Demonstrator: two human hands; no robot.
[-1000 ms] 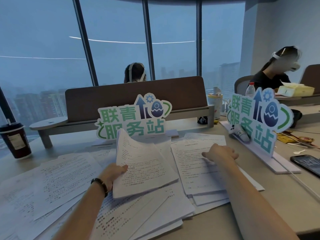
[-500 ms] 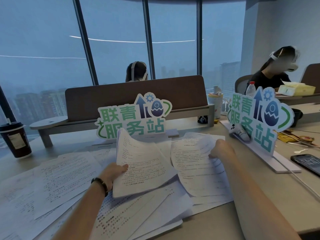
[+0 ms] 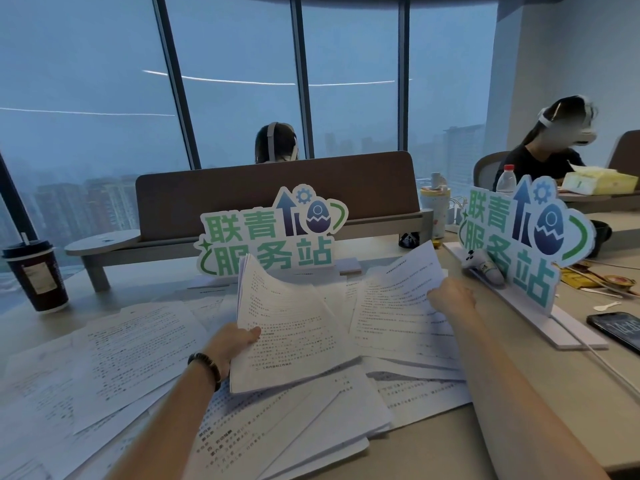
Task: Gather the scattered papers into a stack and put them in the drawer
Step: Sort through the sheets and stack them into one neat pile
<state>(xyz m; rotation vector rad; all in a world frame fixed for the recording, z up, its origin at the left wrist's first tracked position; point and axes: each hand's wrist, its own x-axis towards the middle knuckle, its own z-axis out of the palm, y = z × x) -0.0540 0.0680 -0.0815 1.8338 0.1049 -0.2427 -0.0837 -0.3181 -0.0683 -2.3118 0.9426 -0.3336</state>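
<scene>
Lifting off the desk (image 3: 433,455), a sheet (image 3: 391,299) is now pinched by the right hand (image 3: 450,297); a bundle (image 3: 287,327) stays gripped by the left hand (image 3: 232,344), so gathering continues.

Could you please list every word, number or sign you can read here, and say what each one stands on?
"联青服务站": centre cut-out sign.
"联青服务站": right cut-out sign.
Phone screen: digits, too blurred to read.
Held sheaf, lifted sheet, scattered papers: print too small.
Coffee cup label: unreadable.
</scene>
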